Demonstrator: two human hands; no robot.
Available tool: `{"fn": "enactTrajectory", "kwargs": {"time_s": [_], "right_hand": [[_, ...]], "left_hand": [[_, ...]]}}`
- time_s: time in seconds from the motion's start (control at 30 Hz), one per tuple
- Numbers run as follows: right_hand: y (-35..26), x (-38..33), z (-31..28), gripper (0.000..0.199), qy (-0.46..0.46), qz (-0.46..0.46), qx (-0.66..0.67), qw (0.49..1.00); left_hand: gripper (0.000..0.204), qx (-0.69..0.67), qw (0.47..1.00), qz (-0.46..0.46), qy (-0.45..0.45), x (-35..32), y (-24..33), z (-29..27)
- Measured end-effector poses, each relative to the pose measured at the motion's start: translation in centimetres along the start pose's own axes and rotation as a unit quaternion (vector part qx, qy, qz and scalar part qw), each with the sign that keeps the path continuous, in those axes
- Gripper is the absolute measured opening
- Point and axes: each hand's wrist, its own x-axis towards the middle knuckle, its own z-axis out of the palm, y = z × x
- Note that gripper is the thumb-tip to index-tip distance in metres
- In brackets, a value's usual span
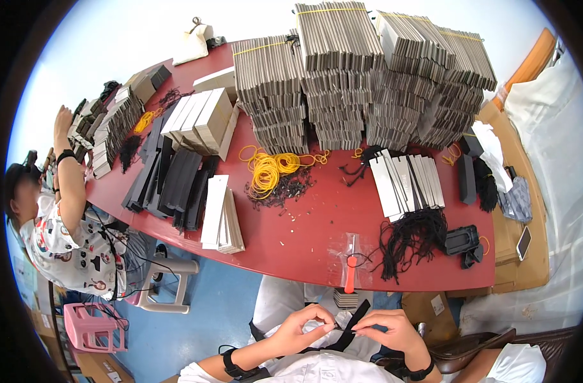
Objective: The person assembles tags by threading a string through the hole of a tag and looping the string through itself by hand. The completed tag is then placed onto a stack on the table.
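My left hand and my right hand meet over my lap, below the edge of the red table. Both pinch a flat black folded piece with a thin black cord at its middle. The piece slants up to the right between my fingers. On the table just beyond my hands lies an orange-handled tool on a clear plastic bag. A tangle of black cords lies to its right.
Tall bundles of grey flat card fill the table's far side. Yellow rubber bands lie mid-table, with white and black flat pieces at the left. Another person works at the left end. A pink stool stands on the blue floor.
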Motion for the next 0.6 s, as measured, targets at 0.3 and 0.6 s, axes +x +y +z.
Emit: {"fn": "enactTrajectory", "kwargs": {"time_s": [0.3,0.6], "right_hand": [[-1.9,2.3,2.7,0.010,0.074,-0.082,-0.171,0.979],[-1.4,2.0,3.7,0.025,0.096,0.010,0.090,0.991]], "left_hand": [[0.009,0.038,0.998,0.025,0.043,0.1,3.0,0.4],[0.016,0.150,0.981,0.100,0.073,0.8,5.4,0.5]]}}
